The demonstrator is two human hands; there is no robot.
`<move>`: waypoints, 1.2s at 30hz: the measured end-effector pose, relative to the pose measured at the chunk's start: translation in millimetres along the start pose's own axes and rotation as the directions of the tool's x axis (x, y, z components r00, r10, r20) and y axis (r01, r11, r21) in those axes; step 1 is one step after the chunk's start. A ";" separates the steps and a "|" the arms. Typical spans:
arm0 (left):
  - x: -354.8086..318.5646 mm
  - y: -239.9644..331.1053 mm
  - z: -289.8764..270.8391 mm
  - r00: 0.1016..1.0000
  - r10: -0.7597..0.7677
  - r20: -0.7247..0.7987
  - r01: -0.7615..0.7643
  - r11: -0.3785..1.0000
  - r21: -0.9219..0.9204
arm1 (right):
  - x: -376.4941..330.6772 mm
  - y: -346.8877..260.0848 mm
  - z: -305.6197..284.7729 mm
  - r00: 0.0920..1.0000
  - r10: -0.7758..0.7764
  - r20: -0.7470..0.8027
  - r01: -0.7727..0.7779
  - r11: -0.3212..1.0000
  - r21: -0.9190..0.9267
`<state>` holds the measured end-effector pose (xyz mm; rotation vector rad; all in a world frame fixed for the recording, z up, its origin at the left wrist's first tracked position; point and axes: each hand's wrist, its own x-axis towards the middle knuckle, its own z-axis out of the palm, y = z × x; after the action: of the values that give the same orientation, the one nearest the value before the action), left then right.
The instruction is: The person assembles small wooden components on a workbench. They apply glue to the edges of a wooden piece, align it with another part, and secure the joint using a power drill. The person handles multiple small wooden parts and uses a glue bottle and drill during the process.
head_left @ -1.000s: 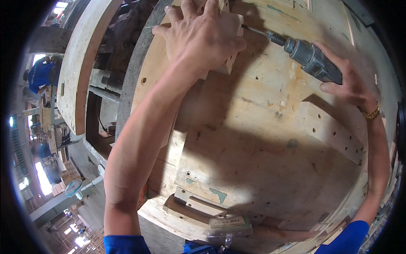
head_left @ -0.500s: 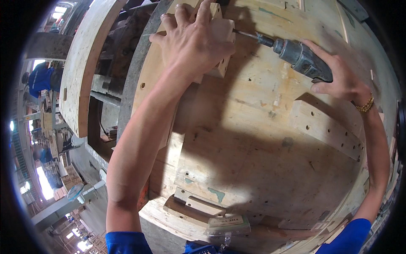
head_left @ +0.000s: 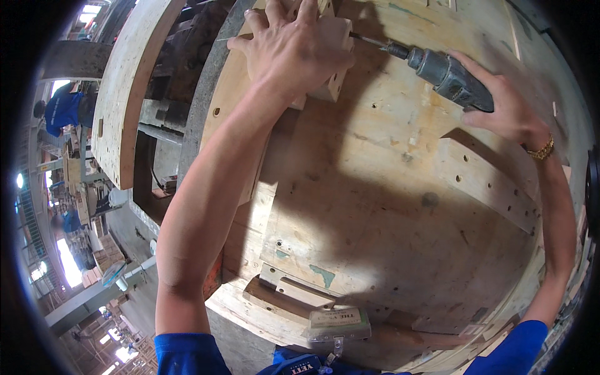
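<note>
At the top, my left hand [head_left: 290, 53] lies spread over a pale wooden block [head_left: 337, 32], holding it against the wooden piece beneath. The thumb side rests along the block's right part; the palm hides much of the block. My right hand [head_left: 503, 103] is closed around the body of a dark grey power drill [head_left: 453, 80]. Its long thin bit [head_left: 369, 40] points left, with the tip at the block's right face; whether it is inside the wood I cannot tell. Below the drill lies another wooden block [head_left: 487, 181] with several holes.
A broad wooden work surface [head_left: 356, 206] carries a slotted wooden strip [head_left: 294, 294] and a small box-like holder [head_left: 339, 325] near me. A thick board [head_left: 128, 94] stands to the left. Further off are a fan [head_left: 114, 275] and a person in blue [head_left: 64, 111].
The view has shifted slightly, so the hands, drill and block sit a little further right and the near items differ slightly in place. Both hands keep their hold.
</note>
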<state>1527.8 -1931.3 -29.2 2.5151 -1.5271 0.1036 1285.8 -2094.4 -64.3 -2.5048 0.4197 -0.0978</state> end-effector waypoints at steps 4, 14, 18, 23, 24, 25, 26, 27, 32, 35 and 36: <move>5.8 0.0 3.2 0.998 -0.064 0.016 0.063 0.998 0.012 | 3.6 -10.4 -6.6 0.985 0.151 0.088 -0.153 0.988 0.019; 15.0 -26.3 36.6 0.994 0.044 -0.104 -0.034 0.994 0.102 | 3.0 -6.4 -4.9 0.996 0.070 0.047 -0.071 0.997 0.013; 16.4 -28.2 38.5 0.995 0.027 -0.096 -0.020 0.997 0.075 | 4.1 -9.6 -7.1 0.993 0.077 0.084 -0.078 0.997 0.010; 15.9 -24.7 39.6 0.992 0.026 -0.123 -0.013 0.995 0.104 | 2.7 -5.7 -5.9 0.997 0.069 0.044 -0.069 0.998 0.012; 15.5 -25.7 39.7 0.992 0.020 -0.125 -0.007 0.994 0.105 | 4.3 -8.1 -7.6 0.991 0.112 0.078 -0.114 0.993 0.025; 15.8 -25.3 39.2 0.993 0.019 -0.120 -0.007 0.995 0.101 | 4.0 -8.4 -7.1 0.991 0.110 0.071 -0.111 0.994 0.017; 15.9 -24.9 38.5 0.993 0.018 -0.114 -0.007 0.995 0.097 | 3.8 -8.7 -5.9 0.992 0.107 0.065 -0.108 0.994 0.009; 16.3 -24.5 37.7 0.994 0.016 -0.108 -0.006 0.996 0.093 | 3.3 -8.9 -5.6 0.993 0.105 0.058 -0.105 0.994 0.002; 16.1 -23.7 37.5 0.994 0.030 -0.105 -0.020 0.995 0.095 | 2.2 -6.9 -5.3 0.995 0.087 0.040 -0.087 0.996 0.016; 15.8 -22.5 38.2 0.992 0.036 -0.119 -0.025 0.996 0.087 | 0.2 -3.7 -3.1 0.998 0.057 0.026 -0.057 0.998 0.012; 15.1 -21.7 37.9 0.993 0.035 -0.117 -0.025 0.996 0.084 | -0.1 -3.6 -2.8 0.998 0.057 0.032 -0.058 0.998 0.013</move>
<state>1552.4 -1942.4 -66.7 2.4991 -1.5440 0.3213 1286.3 -2093.0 -59.9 -2.4755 0.4761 -0.0387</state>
